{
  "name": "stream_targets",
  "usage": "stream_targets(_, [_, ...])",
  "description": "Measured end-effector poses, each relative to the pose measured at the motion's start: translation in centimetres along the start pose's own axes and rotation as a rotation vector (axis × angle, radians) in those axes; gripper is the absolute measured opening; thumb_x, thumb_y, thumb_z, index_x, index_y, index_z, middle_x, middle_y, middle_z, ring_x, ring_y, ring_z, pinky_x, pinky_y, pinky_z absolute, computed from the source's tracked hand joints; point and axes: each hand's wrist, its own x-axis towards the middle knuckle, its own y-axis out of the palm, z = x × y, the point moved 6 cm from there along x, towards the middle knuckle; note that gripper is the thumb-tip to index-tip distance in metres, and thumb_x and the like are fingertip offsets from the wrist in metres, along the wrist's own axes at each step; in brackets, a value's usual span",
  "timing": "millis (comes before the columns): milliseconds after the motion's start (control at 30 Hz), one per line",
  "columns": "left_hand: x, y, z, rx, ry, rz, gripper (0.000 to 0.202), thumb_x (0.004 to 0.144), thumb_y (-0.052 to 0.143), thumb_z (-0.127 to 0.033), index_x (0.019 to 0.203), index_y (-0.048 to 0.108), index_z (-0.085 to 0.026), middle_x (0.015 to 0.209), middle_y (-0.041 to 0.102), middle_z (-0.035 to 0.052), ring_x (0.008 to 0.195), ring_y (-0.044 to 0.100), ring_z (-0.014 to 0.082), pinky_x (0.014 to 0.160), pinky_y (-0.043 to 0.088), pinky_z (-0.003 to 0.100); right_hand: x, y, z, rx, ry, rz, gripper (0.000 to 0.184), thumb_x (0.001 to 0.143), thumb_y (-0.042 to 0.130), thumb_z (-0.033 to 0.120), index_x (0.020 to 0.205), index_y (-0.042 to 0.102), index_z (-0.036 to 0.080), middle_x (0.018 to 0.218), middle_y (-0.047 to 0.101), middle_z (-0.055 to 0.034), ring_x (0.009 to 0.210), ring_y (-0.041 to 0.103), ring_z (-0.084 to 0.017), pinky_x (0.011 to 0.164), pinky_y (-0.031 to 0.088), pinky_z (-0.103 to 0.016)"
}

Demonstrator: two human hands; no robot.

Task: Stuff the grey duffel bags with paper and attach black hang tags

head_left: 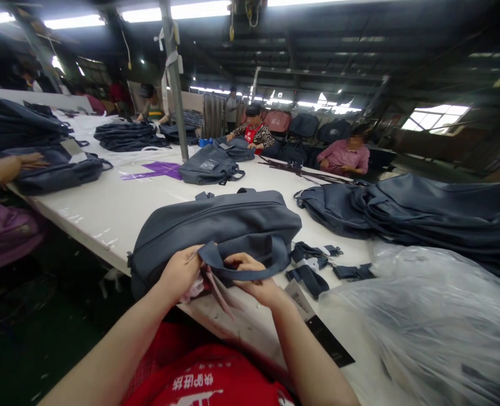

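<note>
A dark grey-blue bag [216, 225] lies on its side at the near edge of the white table [118, 208], its carry handle [250, 265] toward me. My left hand [182, 273] is closed on the handle's left end and also pinches pale tags. My right hand [253, 282] grips the same handle from below, fingers curled round the strap. A folded dark strap [311, 268] lies just right of my right hand.
A heap of clear plastic bags [423, 327] fills the near right. Stacks of similar bags [423, 208] lie right and far left. Another bag [209, 166] and purple sheet [160, 169] sit mid-table. A co-worker's hand [25, 163] rests left; other people sit across.
</note>
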Motion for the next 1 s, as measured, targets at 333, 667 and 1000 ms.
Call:
stream_targets(333, [2.4,-0.9,-1.4,0.577,0.221,-0.115,0.041,0.094,0.037,-0.035,0.12,0.066,-0.023,0.118,0.069,0.0062,0.112,0.062,0.0264,0.101,0.045,0.037,0.0,-0.4,4.9,-0.162,-0.126,-0.069,0.03,0.09,0.055,0.036,0.067,0.06,0.019,0.076,0.054,-0.0042,0.076,0.053,-0.018,0.081,0.044,-0.034])
stream_targets(667, [1.8,0.3,-2.8,0.841,0.288,-0.084,0.042,0.095,0.034,-0.036,0.123,0.064,-0.025,0.113,0.071,0.0064,0.101,0.067,0.0252,0.09,0.051,0.035,-0.2,-0.9,1.8,-0.107,0.057,-0.017,0.034,0.089,0.056,0.044,0.105,0.071,0.017,0.072,0.058,-0.0016,0.06,0.045,-0.012,0.058,0.036,-0.024])
stream_targets(1000, [2.6,0.7,-2.8,0.743,0.257,-0.055,0.039,0.091,0.037,-0.026,0.113,0.069,-0.023,0.104,0.073,0.0072,0.095,0.067,0.0247,0.083,0.048,0.032,-0.5,3.7,7.8,-1.015,0.078,0.29,0.05,0.087,0.057,0.048,0.133,0.055,0.03,0.077,0.071,-0.0044,0.066,0.063,-0.02,0.061,0.034,-0.027])
